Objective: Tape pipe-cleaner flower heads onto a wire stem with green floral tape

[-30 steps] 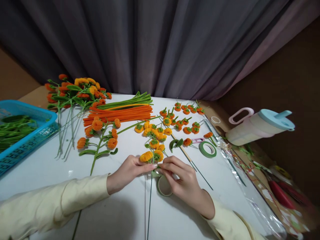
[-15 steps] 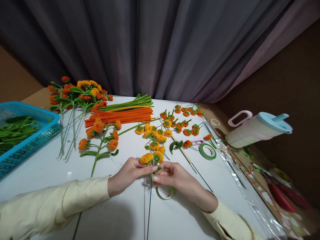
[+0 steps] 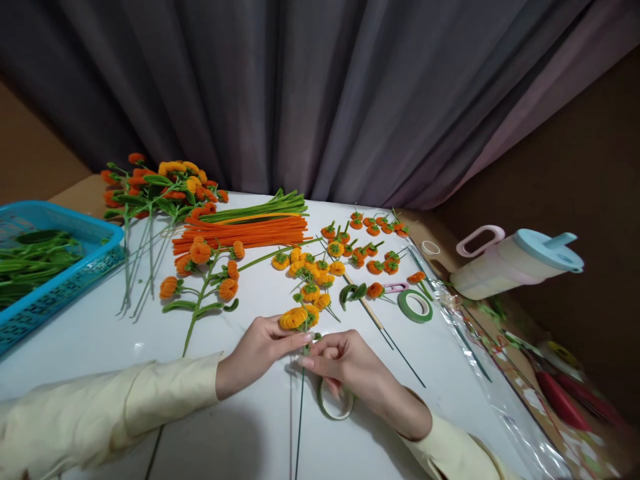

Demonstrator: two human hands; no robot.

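Observation:
My left hand (image 3: 263,350) is closed around the upper part of a thin wire stem (image 3: 300,413), just under yellow-orange pipe-cleaner flowers (image 3: 294,318). Close against it, my right hand (image 3: 345,360) pinches at the same stem with thumb and fingers. A roll of green floral tape (image 3: 336,417) hangs below the right hand, a finger reaching into its ring. The strip between roll and stem is mostly hidden by the fingers. Just beyond the hands lie loose yellow flower heads (image 3: 310,273).
At left stand a blue basket (image 3: 75,283) of green leaves and a finished orange spray (image 3: 203,293). Orange pipe cleaners (image 3: 245,232) lie behind. To the right are another tape roll (image 3: 415,306), a tumbler (image 3: 515,263), a plastic sleeve (image 3: 480,360) and red-handled pliers (image 3: 563,400).
My right hand has turned and shifted around the stem, its fingers curling in. The tape roll has moved lower and slightly right. The left hand keeps its hold, the flowers tilting slightly.

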